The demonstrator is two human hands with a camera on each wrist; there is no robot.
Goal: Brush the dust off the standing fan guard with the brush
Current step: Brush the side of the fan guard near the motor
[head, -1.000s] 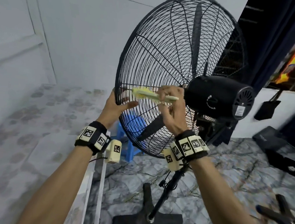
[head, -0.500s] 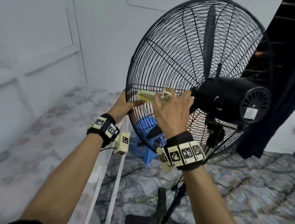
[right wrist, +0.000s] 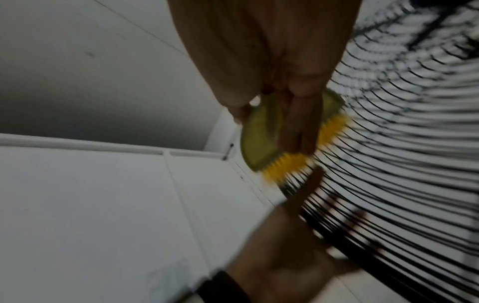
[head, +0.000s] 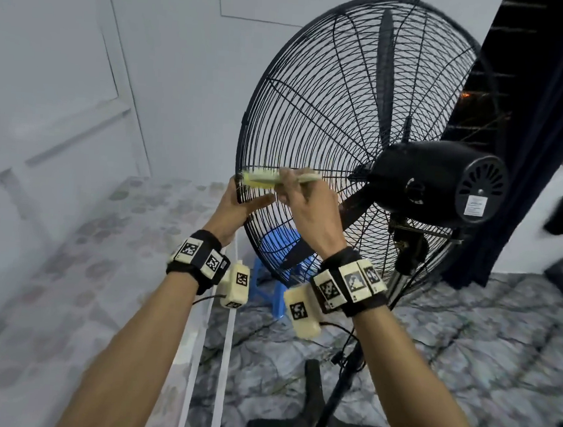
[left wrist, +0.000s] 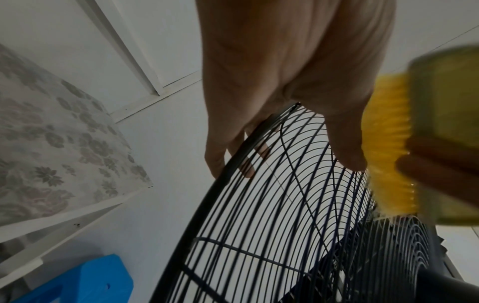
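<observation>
The fan guard [head: 318,115] is steadied at its left rim by the left hand [head: 237,206], fingers hooked over the outer ring and thumb laid on the wires, presumably so the cage does not swing under the stroke. The brush [head: 266,177] is gripped by its handle in the curled right hand [head: 307,208]. Its yellow bristles are laid against the wires near that rim, just above the left thumb, likely for bracing.

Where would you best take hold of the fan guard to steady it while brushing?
At its thick outer rim, from the side, level with the brush, as the left hand does now: fingers go round the front, thumb on the rear wires. The rim looks like the stoutest part, the thin wires would likely flex, and the edge keeps fingers clear of the right hand brushing.
</observation>
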